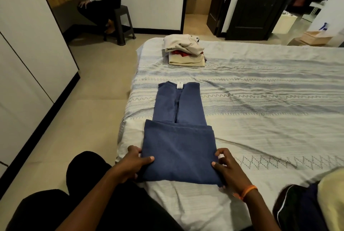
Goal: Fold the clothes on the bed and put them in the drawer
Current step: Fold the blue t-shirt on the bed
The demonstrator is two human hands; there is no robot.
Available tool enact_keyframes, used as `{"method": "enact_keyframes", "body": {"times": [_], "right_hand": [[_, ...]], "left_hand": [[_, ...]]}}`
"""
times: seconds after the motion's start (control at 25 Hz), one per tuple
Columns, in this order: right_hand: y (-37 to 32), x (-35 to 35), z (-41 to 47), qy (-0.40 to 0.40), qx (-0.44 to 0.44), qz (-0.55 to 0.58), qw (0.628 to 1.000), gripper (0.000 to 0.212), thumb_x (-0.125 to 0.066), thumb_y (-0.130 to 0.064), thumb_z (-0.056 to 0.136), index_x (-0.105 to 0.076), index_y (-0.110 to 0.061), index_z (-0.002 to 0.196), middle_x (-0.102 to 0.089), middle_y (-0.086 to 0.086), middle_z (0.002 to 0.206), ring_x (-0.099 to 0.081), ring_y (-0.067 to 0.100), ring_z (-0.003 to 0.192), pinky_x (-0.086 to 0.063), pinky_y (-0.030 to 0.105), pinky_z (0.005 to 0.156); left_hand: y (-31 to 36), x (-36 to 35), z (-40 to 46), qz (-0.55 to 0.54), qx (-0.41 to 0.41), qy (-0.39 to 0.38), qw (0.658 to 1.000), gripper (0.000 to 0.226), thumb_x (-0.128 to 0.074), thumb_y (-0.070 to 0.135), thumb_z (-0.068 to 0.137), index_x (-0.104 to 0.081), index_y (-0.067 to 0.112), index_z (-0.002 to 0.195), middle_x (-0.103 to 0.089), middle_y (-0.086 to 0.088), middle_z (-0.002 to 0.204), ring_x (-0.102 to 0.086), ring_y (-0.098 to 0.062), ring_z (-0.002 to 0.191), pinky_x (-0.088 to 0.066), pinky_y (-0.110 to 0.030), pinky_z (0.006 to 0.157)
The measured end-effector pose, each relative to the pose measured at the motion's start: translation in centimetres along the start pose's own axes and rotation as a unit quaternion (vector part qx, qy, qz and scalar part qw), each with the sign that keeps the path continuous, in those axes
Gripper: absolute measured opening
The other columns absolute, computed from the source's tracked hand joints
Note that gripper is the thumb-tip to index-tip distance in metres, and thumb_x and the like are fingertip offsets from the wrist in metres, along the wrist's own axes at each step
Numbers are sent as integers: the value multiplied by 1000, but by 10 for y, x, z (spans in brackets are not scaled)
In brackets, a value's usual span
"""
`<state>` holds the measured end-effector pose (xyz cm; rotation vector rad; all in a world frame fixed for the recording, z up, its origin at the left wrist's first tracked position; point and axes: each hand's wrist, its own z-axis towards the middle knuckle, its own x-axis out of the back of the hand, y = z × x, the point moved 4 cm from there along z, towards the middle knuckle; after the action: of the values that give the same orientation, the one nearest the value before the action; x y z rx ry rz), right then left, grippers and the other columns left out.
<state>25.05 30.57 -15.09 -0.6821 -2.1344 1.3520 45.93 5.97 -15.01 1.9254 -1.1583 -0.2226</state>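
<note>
**Blue garment mid-fold at the bed's near edge**

Pale striped bedding covers the bed (260, 85), with tiled floor and white wardrobe doors (28, 44) to the left. On the near left part of the bed lies the blue garment (178, 137), long and narrow, its near end already doubled over onto the rest. The left hand (134, 163) pinches the folded end's left edge, thumb on top and fingers curled under; the right hand (229, 167) grips the right corner the same way. Farther up the bed sits a stack of folded clothes (185, 51), and more unfolded items (312, 202) wait at the near right.

The likely risk is the next fold going crooked: if one hand lifts ahead of the other, the layers could slide and the tucked sides splay open. The garment also lies close to the mattress edge, so a pull leftward might drag it off onto the floor.
</note>
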Motion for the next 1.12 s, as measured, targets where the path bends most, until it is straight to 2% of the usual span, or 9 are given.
{"method": "enact_keyframes", "body": {"times": [0.12, 0.24, 0.32, 0.4, 0.52, 0.68, 0.84, 0.92, 1.12], "right_hand": [[-7, 4, 6, -1, 57, -37, 998, 24, -51, -2, 94, -69, -17, 90, -70, 4, 93, -63, 17, 83, -48, 31, 69], [-18, 14, 17, -42, 37, 117, 992, 55, -29, 20, 81, -69, -1, 112, -69, 11, 120, -64, 25, 114, -56, 35, 89], [-28, 21, 21, -61, 56, 132, 988, 63, -26, 29, 78, -62, 2, 122, -67, 13, 123, -63, 24, 116, -55, 34, 93], [-41, 26, 24, -53, 112, 54, 991, 57, -43, 31, 81, -62, -3, 123, -71, 12, 114, -68, 19, 106, -56, 27, 84], [-61, 31, 44, -13, 195, -62, 979, 47, -61, 25, 78, -70, -8, 110, -75, 4, 103, -71, 17, 99, -56, 23, 80], [-92, 35, 91, 88, 259, -114, 955, 23, -71, -6, 81, -65, 4, 100, -69, -4, 91, -67, 6, 88, -53, 27, 75], [-138, 30, 157, 78, 192, 6, 978, 26, -62, -31, 93, -65, -6, 102, -72, 8, 99, -66, 13, 90, -54, 32, 75], [-157, 25, 209, 122, 155, 11, 980, 27, -59, -31, 96, -64, -4, 96, -70, 10, 93, -64, 17, 83, -51, 36, 72], [-127, 6, 319, 211, -10, -215, 953, 38, -51, -36, 98, -63, -3, 85, -64, 18, 85, -63, 35, 91, -34, 31, 67]], "left_hand": [[9, 7, -2, -88, -22, -2, 996, 41, -71, 22, 88, -36, 21, 109, -55, -11, 104, -55, -22, 78, -49, -32, 54], [33, 10, -11, -225, -69, -107, 966, 17, -51, 0, 96, -52, 17, 98, -57, -15, 93, -55, -20, 70, -53, -33, 54], [46, 18, -10, -276, -110, -150, 943, 35, -43, -11, 93, -60, 11, 113, -63, -20, 98, -62, -28, 83, -59, -38, 65], [57, 24, -3, -249, -181, -164, 937, 46, -56, -15, 86, -59, 11, 124, -69, -18, 112, -66, -30, 104, -59, -36, 79], [71, 29, 15, -22, -314, -64, 947, 68, -79, -12, 68, -64, 29, 120, -70, -1, 114, -65, -13, 111, -54, -21, 84], [115, 40, 36, 95, -414, 134, 895, 38, -66, 2, 76, -68, 35, 93, -58, 0, 99, -59, -5, 90, -47, -14, 73], [169, 41, 90, -65, -275, 62, 957, 13, -53, 20, 99, -57, 21, 112, -66, 3, 110, -63, -11, 102, -54, -29, 85], [198, 45, 140, -62, -241, 98, 964, 18, -48, 27, 101, -57, 17, 113, -67, -1, 111, -63, -17, 102, -52, -41, 89], [213, 37, 234, 85, -104, 183, 974, 43, -42, 37, 101, -53, 1, 122, -56, -22, 126, -53, -39, 114, -42, -40, 92]]}}
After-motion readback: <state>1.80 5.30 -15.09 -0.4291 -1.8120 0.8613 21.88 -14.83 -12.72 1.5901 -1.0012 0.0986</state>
